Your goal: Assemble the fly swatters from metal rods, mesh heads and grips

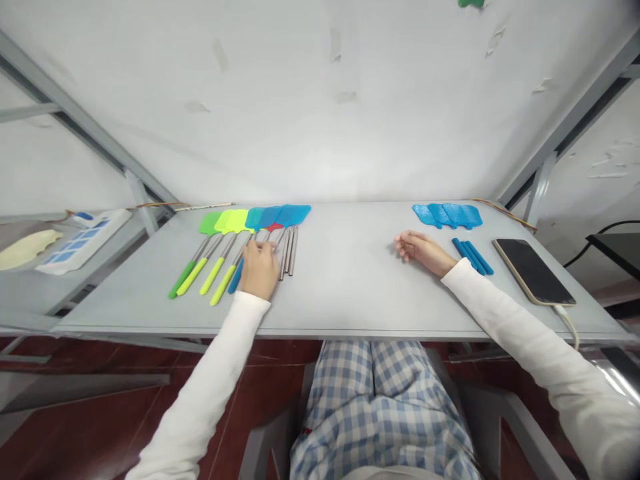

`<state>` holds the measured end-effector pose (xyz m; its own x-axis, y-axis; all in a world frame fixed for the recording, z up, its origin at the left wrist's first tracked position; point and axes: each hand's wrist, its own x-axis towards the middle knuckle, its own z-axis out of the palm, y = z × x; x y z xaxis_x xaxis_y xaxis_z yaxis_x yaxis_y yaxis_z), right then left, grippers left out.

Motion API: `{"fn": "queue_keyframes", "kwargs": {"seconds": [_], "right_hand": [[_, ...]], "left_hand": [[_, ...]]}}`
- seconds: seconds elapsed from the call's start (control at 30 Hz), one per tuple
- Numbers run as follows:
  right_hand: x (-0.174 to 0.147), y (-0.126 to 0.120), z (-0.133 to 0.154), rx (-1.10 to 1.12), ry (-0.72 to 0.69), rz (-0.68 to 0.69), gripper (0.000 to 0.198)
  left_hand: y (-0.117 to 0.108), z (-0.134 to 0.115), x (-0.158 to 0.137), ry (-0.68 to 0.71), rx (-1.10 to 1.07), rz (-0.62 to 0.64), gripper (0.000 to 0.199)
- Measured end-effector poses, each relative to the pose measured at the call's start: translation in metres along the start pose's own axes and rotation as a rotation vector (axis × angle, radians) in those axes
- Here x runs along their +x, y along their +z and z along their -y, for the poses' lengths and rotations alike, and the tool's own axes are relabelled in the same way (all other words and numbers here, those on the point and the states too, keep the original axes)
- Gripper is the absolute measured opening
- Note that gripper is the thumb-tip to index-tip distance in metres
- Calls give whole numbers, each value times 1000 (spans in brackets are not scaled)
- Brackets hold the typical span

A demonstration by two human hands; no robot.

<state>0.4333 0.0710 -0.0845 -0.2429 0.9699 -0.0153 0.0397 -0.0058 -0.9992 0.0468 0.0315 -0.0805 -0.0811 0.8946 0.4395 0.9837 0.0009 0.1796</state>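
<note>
On the left of the table lies a row of fly swatters with metal rods: a green swatter head (209, 223), yellow swatter heads (234, 220) and blue swatter heads (294, 215), overlapping. Their handles are green, yellow and blue. My left hand (261, 268) is over the blue handle (237, 277), fingers bent down and closed among the rods; what they grip is hidden. Several bare metal rods (289, 253) lie just right of it. My right hand (420, 251) rests on the table, fingers loosely bent and apart, holding nothing. Near it are loose blue handles (473, 257) and loose blue swatter heads (447, 215).
A phone (534, 270) with a white cable (569, 325) lies at the right end of the grey table (345, 293). A white wall rises behind it. Metal frame posts (543, 183) stand at both sides. On the neighbouring left table is a white and blue tray-like object (85, 241).
</note>
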Motion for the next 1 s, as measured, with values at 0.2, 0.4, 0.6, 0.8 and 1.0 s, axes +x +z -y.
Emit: {"fn": "queue_keyframes", "kwargs": {"seconds": [0.2, 0.4, 0.6, 0.8, 1.0], "right_hand": [[-14, -28, 15, -1253, -286, -219, 28], [-43, -51, 16, -1671, 34, -463, 34], [-50, -51, 10, -1639, -3, -305, 34], [-53, -53, 6, -1613, -97, -307, 46], [-56, -47, 10, -1636, 96, -292, 23]], "left_hand": [[19, -40, -19, 45, -1, 54, 31], [24, -40, -1, 35, -70, 95, 17], [27, -55, -9, 26, -176, 91, 24], [16, -89, -22, 46, -325, 196, 42], [19, -111, 22, -148, -325, 362, 51]]}}
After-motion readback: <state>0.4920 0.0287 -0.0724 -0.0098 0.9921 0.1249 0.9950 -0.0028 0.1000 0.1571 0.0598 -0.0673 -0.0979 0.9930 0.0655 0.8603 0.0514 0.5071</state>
